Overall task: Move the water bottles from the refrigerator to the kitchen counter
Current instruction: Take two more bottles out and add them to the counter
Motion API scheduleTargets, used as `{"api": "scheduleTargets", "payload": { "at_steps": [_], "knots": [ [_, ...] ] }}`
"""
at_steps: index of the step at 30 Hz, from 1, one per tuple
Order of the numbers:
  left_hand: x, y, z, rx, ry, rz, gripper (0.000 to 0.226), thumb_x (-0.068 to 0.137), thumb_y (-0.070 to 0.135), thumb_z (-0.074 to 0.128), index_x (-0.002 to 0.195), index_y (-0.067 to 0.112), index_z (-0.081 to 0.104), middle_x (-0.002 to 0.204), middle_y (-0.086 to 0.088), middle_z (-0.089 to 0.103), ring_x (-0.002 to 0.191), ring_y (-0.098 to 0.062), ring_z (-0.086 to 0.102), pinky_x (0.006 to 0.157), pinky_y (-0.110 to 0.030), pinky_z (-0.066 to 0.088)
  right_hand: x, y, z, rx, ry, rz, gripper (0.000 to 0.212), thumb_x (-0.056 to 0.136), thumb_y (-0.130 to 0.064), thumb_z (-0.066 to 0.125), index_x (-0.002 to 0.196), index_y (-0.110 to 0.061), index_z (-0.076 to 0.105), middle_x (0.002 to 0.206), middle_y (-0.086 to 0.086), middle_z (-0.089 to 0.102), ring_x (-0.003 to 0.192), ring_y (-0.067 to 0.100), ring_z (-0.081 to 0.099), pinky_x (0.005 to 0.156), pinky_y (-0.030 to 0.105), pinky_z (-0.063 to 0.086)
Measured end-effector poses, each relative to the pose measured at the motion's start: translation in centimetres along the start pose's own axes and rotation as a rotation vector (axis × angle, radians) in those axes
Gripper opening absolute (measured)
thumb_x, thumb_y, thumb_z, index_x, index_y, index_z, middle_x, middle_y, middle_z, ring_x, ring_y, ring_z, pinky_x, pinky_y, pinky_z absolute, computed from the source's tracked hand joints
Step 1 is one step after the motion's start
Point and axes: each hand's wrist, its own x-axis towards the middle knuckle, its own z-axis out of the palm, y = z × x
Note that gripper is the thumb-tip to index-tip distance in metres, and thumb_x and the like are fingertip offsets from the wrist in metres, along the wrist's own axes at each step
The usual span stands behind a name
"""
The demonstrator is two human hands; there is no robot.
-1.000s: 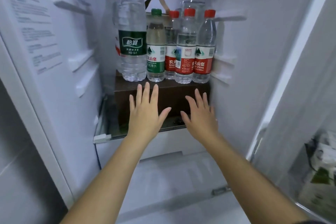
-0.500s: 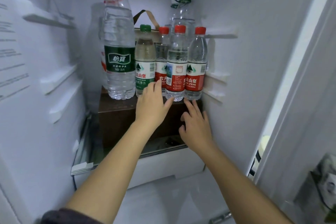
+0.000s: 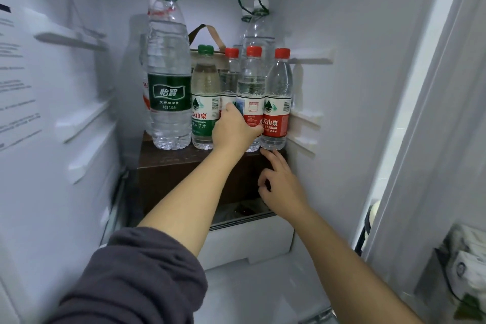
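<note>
Several water bottles stand on a brown box [image 3: 178, 173] inside the refrigerator. A tall bottle with a green label and loop handle [image 3: 168, 73] is at the left. Beside it come a green-capped bottle [image 3: 205, 87], a red-capped bottle set further back [image 3: 230, 73], a front red-capped bottle [image 3: 251, 81] and a right red-capped bottle [image 3: 278, 92]. Another tall bottle [image 3: 256, 29] stands behind them. My left hand [image 3: 234, 130] grips the front red-capped bottle low on its label. My right hand [image 3: 281, 187] holds nothing, with two fingers reaching up to the base of the right bottle.
White fridge walls with shelf rails close in on both sides. A bag with a brown strap [image 3: 202, 31] sits behind the bottles. Below the box is a glass shelf and a white drawer [image 3: 249, 242]. The open door's bin [image 3: 468, 271] at the right holds packets.
My left hand has risen from the box edge and closed round the front red-capped bottle. My right hand moved up towards the right bottle's base. The view moved closer in.
</note>
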Motion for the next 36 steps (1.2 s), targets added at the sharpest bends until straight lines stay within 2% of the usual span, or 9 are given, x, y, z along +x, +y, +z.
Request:
{"api": "scheduleTargets", "payload": {
  "at_steps": [9, 12, 14, 16, 19, 25, 29, 33, 36],
  "knots": [
    [-1.0, -3.4, -4.0, 0.061, 0.040, -0.015, 0.072, 0.070, 0.051, 0.075, 0.122, 0.014, 0.042, 0.112, -0.007, 0.060, 0.099, -0.029, 0.062, 0.076, -0.042, 0.054, 0.1, -0.1, 0.1, 0.005, 0.034, 0.028, 0.009, 0.090, -0.014, 0.060, 0.083, -0.018, 0.065, 0.161, -0.009, 0.023, 0.151, 0.013, 0.004, 0.110, 0.034, 0.031],
    [-1.2, -4.4, -5.3, 0.073, 0.047, 0.013, 0.071, 0.071, 0.053, 0.075, 0.119, 0.013, 0.042, 0.112, -0.008, 0.060, 0.099, -0.030, 0.062, 0.075, -0.041, 0.054, 0.6, -0.8, -0.3, 0.053, 0.071, 0.072, 0.006, 0.090, -0.017, 0.061, 0.087, -0.018, 0.066, 0.152, -0.007, 0.038, 0.146, 0.015, 0.022, 0.109, 0.033, 0.032],
    [-1.3, -4.5, -5.7, 0.079, 0.032, 0.018, 0.070, 0.072, 0.054, 0.074, 0.117, 0.013, 0.041, 0.112, -0.009, 0.060, 0.100, -0.030, 0.062, 0.077, -0.044, 0.055, 1.4, -1.5, -1.0, 0.183, 0.203, 0.168, 0.002, 0.090, -0.017, 0.062, 0.092, -0.017, 0.062, 0.130, -0.005, 0.049, 0.129, 0.016, 0.042, 0.094, 0.020, 0.038],
    [-1.5, -4.4, -5.8, 0.082, 0.027, 0.013, 0.068, 0.072, 0.053, 0.074, 0.117, 0.013, 0.041, 0.112, -0.009, 0.060, 0.100, -0.031, 0.062, 0.078, -0.046, 0.055, 2.6, -2.2, -1.9, 0.321, 0.384, 0.283, 0.020, 0.088, -0.015, 0.065, 0.106, -0.016, 0.057, 0.120, -0.003, 0.049, 0.116, 0.016, 0.049, 0.084, 0.015, 0.035],
    [-1.6, -4.4, -5.8, 0.082, 0.034, 0.007, 0.068, 0.074, 0.054, 0.073, 0.119, 0.014, 0.041, 0.113, -0.009, 0.060, 0.100, -0.031, 0.062, 0.078, -0.046, 0.056, 4.9, -2.6, -3.4, 0.400, 0.499, 0.379, 0.048, 0.086, -0.015, 0.069, 0.129, -0.011, 0.046, 0.132, 0.007, 0.049, 0.121, 0.020, 0.047, 0.086, 0.022, 0.036],
    [-1.7, -4.4, -5.8, 0.085, 0.047, 0.012, 0.068, 0.074, 0.054, 0.073, 0.119, 0.014, 0.041, 0.114, -0.008, 0.060, 0.101, -0.029, 0.062, 0.076, -0.043, 0.055, 7.8, -3.1, -3.9, 0.495, 0.468, 0.498, 0.069, 0.086, -0.022, 0.073, 0.141, -0.010, 0.034, 0.140, 0.010, 0.050, 0.125, 0.027, 0.054, 0.097, 0.043, 0.052],
    [-1.8, -4.5, -5.7, 0.080, 0.041, 0.017, 0.069, 0.075, 0.054, 0.073, 0.121, 0.015, 0.040, 0.116, -0.007, 0.060, 0.101, -0.029, 0.063, 0.075, -0.040, 0.054, 8.4, -3.4, -3.7, 0.419, 0.497, 0.551, 0.068, 0.081, -0.028, 0.078, 0.133, -0.009, 0.038, 0.133, 0.011, 0.054, 0.120, 0.029, 0.057, 0.091, 0.043, 0.054],
    [-2.0, -4.9, -5.7, 0.068, 0.047, -0.001, 0.072, 0.076, 0.059, 0.071, 0.123, 0.014, 0.041, 0.115, -0.006, 0.058, 0.099, -0.027, 0.063, 0.074, -0.039, 0.054, 8.1, -3.3, -3.8, 0.435, 0.437, 0.495, 0.073, 0.076, -0.034, 0.081, 0.133, -0.009, 0.043, 0.126, 0.007, 0.056, 0.111, 0.023, 0.060, 0.083, 0.032, 0.052],
    [-2.0, -5.1, -5.3, -0.009, 0.007, -0.027, 0.073, 0.076, 0.057, 0.072, 0.127, 0.014, 0.042, 0.119, -0.006, 0.059, 0.103, -0.024, 0.063, 0.081, -0.043, 0.056, 8.8, -3.3, -4.2, 0.504, 0.385, 0.453, 0.056, 0.078, -0.030, 0.077, 0.126, -0.011, 0.055, 0.117, 0.004, 0.065, 0.106, 0.019, 0.064, 0.086, 0.035, 0.056]
  ]
}}
